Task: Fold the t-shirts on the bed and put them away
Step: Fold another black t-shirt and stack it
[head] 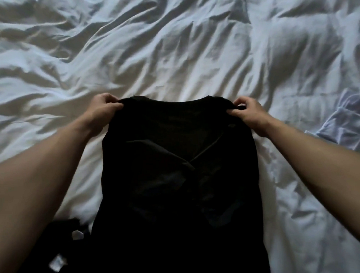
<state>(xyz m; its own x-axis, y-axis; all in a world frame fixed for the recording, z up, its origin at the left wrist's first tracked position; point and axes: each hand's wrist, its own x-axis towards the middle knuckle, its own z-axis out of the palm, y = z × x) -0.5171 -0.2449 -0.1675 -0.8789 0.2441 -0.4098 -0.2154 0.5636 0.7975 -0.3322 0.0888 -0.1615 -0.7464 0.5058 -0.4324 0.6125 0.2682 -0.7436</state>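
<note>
A black t-shirt [176, 177] lies lengthwise on the white bed [171, 54], its far end with the neckline pointing away from me and both sleeves folded in across its middle. My left hand [103, 108] pinches the far left corner of the shirt. My right hand [249, 112] pinches the far right corner. Both arms reach forward along the shirt's sides. The near end of the shirt runs off the bottom of the view.
Another dark garment [62, 244] with small white patches lies at the lower left beside the shirt. A pale crumpled cloth [349, 122] sits at the right edge. Rumpled white duvet spreads across the far side.
</note>
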